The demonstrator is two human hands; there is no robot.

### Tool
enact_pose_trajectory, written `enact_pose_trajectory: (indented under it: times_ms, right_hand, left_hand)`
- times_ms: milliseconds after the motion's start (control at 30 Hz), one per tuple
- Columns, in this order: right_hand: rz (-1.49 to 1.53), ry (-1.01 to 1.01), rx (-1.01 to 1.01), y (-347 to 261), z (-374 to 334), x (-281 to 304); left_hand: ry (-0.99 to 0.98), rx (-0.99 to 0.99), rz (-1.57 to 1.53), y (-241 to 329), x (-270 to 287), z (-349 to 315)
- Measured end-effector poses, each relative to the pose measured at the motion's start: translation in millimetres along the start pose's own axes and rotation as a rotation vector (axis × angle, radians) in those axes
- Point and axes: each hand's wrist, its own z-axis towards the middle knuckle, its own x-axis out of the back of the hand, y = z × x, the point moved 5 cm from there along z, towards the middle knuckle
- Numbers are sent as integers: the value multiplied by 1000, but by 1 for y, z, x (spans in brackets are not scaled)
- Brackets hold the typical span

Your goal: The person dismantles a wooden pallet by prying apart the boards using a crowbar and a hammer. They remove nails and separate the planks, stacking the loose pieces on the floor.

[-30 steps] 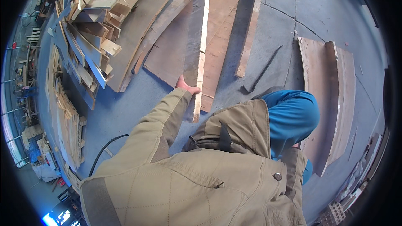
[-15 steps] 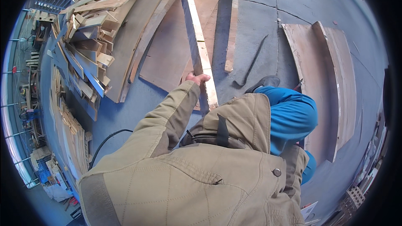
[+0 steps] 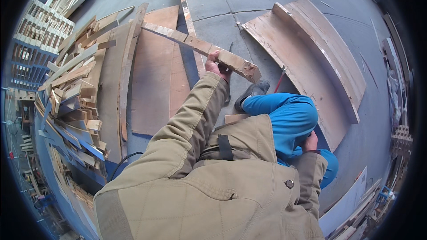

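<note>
My left hand (image 3: pixel 218 66) grips a long wooden beam (image 3: pixel 193 43) from below, with the fingers wrapped round it near its closer end. The beam is raised in front of me and slants from the far left down to the right; its near end (image 3: pixel 251 70) looks rough and chipped. Beside my bent knee is my right hand (image 3: pixel 310 142), low and partly covered by the blue trouser leg. Its fingers are hidden, so what it holds, if anything, does not show. A thin red rod (image 3: pixel 280 80) stands between my shoe and a wooden panel (image 3: pixel 289 58).
A curved board (image 3: pixel 318 60) stands on edge along the panel at right. Flat wooden sheets (image 3: pixel 151 71) and a narrow plank (image 3: pixel 187 9) lie ahead. At left is a heap of scrap wood (image 3: pixel 75 111), with a pale slatted stack (image 3: pixel 38 40) beyond. A dark cable (image 3: pixel 120 165) curves nearby.
The beam's near end has swung to the right and up in my left hand, so the beam lies more crosswise. My right hand has come into view. The whole view has turned.
</note>
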Motion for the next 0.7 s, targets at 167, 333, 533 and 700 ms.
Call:
enact_pose_trajectory:
  times_ms: [167, 333, 533, 700]
  right_hand:
    - [272, 98, -222, -47, -4, 14]
    - [-46, 253, 224, -180, 21, 21]
    - [-169, -101, 823, -348, 25, -71]
    - [-419, -319, 736, -373, 35, -152]
  left_hand:
    - [-54, 5, -75, -10, -20, 6]
    - [-21, 3, -18, -16, -3, 7]
    - [11, 8, -18, -25, -17, 18]
    - [-48, 6, -16, -32, -35, 25]
